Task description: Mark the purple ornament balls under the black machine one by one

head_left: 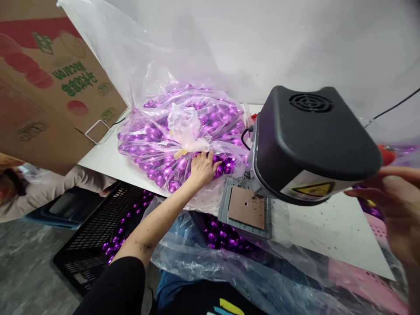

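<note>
My left hand (202, 169) reaches into a torn opening of a large clear plastic bag (188, 131) filled with shiny purple balls (229, 165). Its thumb is apart from the fingers, and the fingertips touch the bag just below its knotted neck. To the right stands a black machine (315, 140) with a round vent on top and a yellow warning label. Below its head lies a brown square plate (246, 208) with a small hole, on a grey base (267, 229). My right hand (398, 205), blurred, has its fingers stretched out against the machine's right side.
A printed cardboard box (55, 83) leans over the table's (315, 223) left end. Below is a black crate (88, 236) with purple balls. Plastic sheeting (210, 262) with more balls covers my lap. Another person's sleeve (78, 179) shows at left, a pink basket (361, 280) at right.
</note>
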### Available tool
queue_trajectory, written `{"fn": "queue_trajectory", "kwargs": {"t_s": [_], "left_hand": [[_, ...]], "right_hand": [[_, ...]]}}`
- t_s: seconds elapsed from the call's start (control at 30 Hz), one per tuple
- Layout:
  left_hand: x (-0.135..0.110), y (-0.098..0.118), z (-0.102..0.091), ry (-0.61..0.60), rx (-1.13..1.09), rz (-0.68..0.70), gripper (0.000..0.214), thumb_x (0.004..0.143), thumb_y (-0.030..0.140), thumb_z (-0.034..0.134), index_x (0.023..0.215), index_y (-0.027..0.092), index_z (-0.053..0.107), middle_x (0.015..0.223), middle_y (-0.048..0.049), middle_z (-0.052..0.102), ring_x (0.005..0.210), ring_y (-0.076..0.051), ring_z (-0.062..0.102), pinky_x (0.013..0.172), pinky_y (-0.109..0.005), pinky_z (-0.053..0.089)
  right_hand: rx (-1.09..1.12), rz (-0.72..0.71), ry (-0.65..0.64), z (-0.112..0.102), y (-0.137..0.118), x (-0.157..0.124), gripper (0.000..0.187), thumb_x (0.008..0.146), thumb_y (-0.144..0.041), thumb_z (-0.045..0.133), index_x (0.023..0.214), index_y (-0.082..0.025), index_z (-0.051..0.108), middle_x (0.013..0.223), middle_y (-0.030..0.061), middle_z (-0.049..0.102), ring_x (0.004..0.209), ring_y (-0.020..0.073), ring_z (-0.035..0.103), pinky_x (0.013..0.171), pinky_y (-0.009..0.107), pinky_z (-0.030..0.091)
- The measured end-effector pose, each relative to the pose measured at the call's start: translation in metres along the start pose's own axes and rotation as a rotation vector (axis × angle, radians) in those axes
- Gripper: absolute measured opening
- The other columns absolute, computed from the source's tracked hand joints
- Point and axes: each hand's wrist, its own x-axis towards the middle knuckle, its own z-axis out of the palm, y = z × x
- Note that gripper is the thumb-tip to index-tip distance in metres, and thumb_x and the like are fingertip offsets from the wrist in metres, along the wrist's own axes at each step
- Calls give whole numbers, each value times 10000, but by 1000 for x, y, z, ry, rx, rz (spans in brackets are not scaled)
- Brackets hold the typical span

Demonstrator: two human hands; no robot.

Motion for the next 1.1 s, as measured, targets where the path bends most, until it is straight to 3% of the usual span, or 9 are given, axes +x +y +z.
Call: {"fn": "queue_trajectory", "kwargs": {"t_s": [0.13, 0.23, 0.37, 0.5, 0.67, 0.77, 0.9, 1.0, 1.1], "left_hand": [[4, 0, -6, -122, -235, -109, 489, 919, 421, 637, 1303, 124, 578, 1085, -176, 695, 1053, -338, 671, 912, -456, 509], [-26, -2, -21, -166, -804, -147, 474, 894, 412, 654, 1321, 218, 586, 1241, -129, 658, 1097, -281, 649, 905, -406, 535], [-73, 9, -32, -509, -1702, -371, 403, 892, 383, 633, 1268, 243, 604, 1174, -82, 697, 960, -225, 704, 719, -308, 564], [-94, 30, -19, -685, -2041, -562, 338, 900, 440, 638, 1100, 169, 659, 1047, -113, 742, 898, -229, 739, 676, -276, 559], [-98, 43, -1, -787, -2024, -557, 443, 896, 564, 618, 1010, 141, 679, 953, -114, 743, 684, -164, 686, 591, -261, 524], [-102, 48, 3, -619, -1870, -503, 386, 823, 463, 756, 1055, 166, 671, 947, -58, 721, 752, -140, 658, 640, -230, 502], [-107, 60, 16, -361, -1615, -281, 514, 798, 374, 800, 1245, 223, 596, 1185, -53, 688, 1130, -218, 627, 993, -333, 490], [-108, 65, 30, -292, -1378, -159, 577, 834, 409, 755, 1343, 227, 556, 1347, -92, 626, 1246, -282, 576, 1107, -444, 426], [-107, 66, 38, -280, -1170, -57, 545, 864, 446, 713, 1344, 226, 575, 1357, -107, 623, 1285, -316, 548, 1142, -513, 386]], "right_hand": [[44, 11, 57, 5, 0, 3, 236, 710, -412, 736, 906, -289, 688, 879, 34, 662, 732, 149, 638, 667, 365, 567], [1, 16, 61, -1, 7, 5, 221, 741, -410, 713, 917, -278, 696, 876, 38, 661, 718, 139, 633, 660, 337, 571], [-15, 53, 48, -7, 16, 3, 228, 751, -381, 711, 941, -254, 706, 872, 39, 658, 720, 116, 634, 697, 292, 582], [27, 35, -16, 2, 21, 3, 224, 766, -364, 701, 938, -221, 701, 914, 56, 666, 817, 125, 662, 698, 258, 570], [55, 8, -65, 7, 25, 8, 230, 785, -358, 699, 943, -192, 679, 921, 63, 667, 818, 133, 666, 667, 257, 561], [37, 16, -72, 3, 28, 11, 254, 796, -368, 692, 966, -181, 673, 934, 78, 672, 828, 144, 672, 668, 262, 564], [42, 9, -79, 1, 32, 13, 268, 795, -388, 695, 941, -165, 665, 912, 87, 674, 809, 158, 678, 651, 264, 558], [54, 18, -85, 2, 35, 13, 307, 802, -408, 696, 972, -154, 669, 941, 92, 671, 820, 159, 680, 649, 254, 560], [64, 17, -95, 1, 39, 12, 344, 797, -431, 705, 995, -151, 674, 954, 90, 670, 825, 161, 681, 645, 253, 570]]}}
